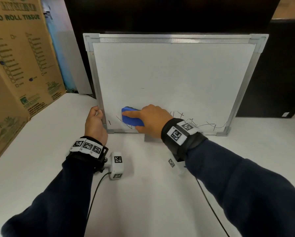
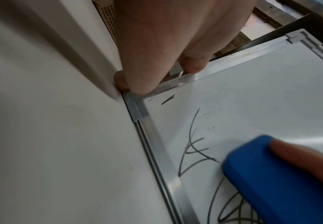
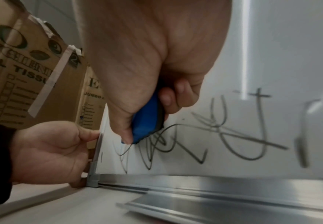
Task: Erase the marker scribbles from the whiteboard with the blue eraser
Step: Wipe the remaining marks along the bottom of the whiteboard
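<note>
A framed whiteboard (image 1: 169,69) stands upright on the white table, leaning back. Black marker scribbles (image 1: 194,122) run along its bottom strip; the upper area is wiped. My right hand (image 1: 151,120) grips the blue eraser (image 1: 131,118) and presses it on the board at the lower left, over the scribbles (image 3: 176,144). The eraser (image 2: 271,174) shows with a fingertip on its top, and the eraser (image 3: 147,119) sits between thumb and fingers. My left hand (image 1: 95,124) pinches the board's left frame near the bottom corner (image 2: 135,106).
A large cardboard box (image 1: 18,65) stands at the left of the table. A dark cabinet (image 1: 276,69) sits at the right behind the board. A metal tray strip (image 3: 233,203) lies at the board's foot. Cables (image 1: 95,194) run from both wrist units.
</note>
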Tool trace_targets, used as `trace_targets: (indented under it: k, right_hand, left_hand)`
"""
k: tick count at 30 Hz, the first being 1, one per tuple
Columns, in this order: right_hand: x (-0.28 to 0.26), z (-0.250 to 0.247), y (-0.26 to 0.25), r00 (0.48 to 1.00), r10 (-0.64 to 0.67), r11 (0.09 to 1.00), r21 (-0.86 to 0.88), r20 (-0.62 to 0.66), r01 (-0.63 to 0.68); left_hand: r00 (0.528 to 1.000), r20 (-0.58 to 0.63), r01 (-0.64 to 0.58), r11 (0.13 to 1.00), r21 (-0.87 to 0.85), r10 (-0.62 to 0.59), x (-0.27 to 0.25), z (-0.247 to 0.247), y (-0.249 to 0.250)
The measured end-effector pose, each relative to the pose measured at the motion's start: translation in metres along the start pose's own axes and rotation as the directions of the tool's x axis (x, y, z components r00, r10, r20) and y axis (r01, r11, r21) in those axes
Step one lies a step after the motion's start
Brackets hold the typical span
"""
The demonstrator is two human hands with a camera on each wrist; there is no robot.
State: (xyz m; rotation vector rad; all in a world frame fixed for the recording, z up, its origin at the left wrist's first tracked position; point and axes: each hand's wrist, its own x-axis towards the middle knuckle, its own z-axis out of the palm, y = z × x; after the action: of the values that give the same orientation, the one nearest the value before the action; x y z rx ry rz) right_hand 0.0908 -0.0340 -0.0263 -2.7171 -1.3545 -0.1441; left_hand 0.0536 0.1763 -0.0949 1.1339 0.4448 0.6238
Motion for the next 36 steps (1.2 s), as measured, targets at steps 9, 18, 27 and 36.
trace_targets:
  k: [9,18,27,36]
  right_hand:
    - [-0.074,-0.021,0.069,0.989,0.143,0.989,0.044,-0.047,-0.141]
    - [-0.125,-0.027,0.123,0.973,0.230,0.973,0.018,-0.031,-0.229]
    - [-0.107,-0.024,0.105,0.984,0.178,0.984,0.015,0.012,-0.178]
    - [-0.028,-0.005,0.042,0.999,0.027,0.999,-0.044,0.024,-0.026]
  left_hand:
    - [0.992,-0.082,-0.084,0.984,0.158,0.098,0.003,0.009,-0.004]
    - [0.985,-0.100,-0.108,0.956,0.273,0.140,0.006,0.011,-0.004]
    - [0.986,-0.097,-0.104,0.954,0.280,0.136,0.009,0.010,-0.008]
    - [0.991,-0.093,-0.072,0.977,0.201,0.092,0.007,0.008,-0.007]
